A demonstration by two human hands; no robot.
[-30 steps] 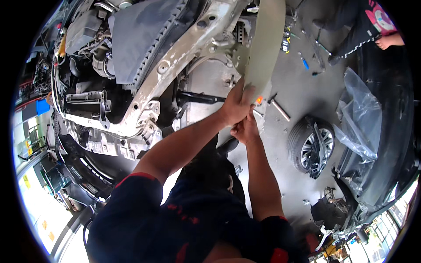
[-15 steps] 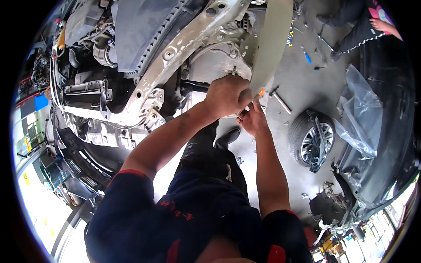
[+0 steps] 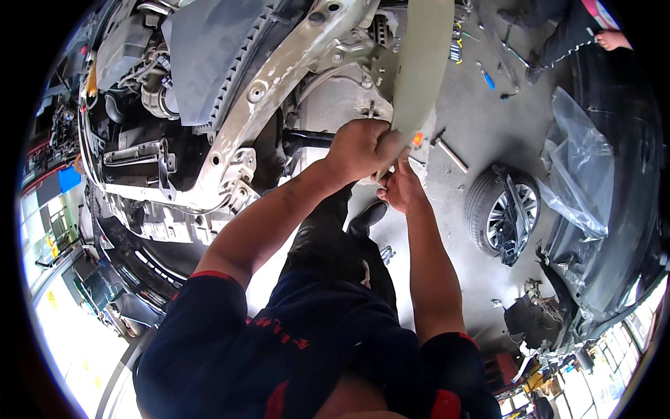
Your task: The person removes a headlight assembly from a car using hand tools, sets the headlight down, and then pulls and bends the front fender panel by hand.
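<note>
A long olive-grey car fender (image 3: 422, 66) stands beside the car's bare front wheel bay, seen nearly edge-on. A small orange piece (image 3: 417, 139) shows on its outer side near the lower end. My left hand (image 3: 364, 150) is closed round that near end, thumb along the edge. Just below and to the right, my right hand (image 3: 403, 187) grips the end's underside with curled fingers. Both hands almost meet there, so what lies between the fingertips is partly hidden. A pale, scuffed metal rail (image 3: 255, 91) runs along the engine bay left of my hands.
On the floor to the right lie a wheel (image 3: 487, 213), a metal bar (image 3: 452, 155) and a blue-handled screwdriver (image 3: 486, 77). Clear plastic sheeting (image 3: 576, 164) drapes a dark car body at far right. Another person's hand (image 3: 613, 40) shows at the upper right. My shoe (image 3: 368, 218) is below the fender.
The view has shifted slightly, and the orange piece shows more fully. Both hands keep their hold at the fender's end, with small finger movement. The other person's hand has shifted.
</note>
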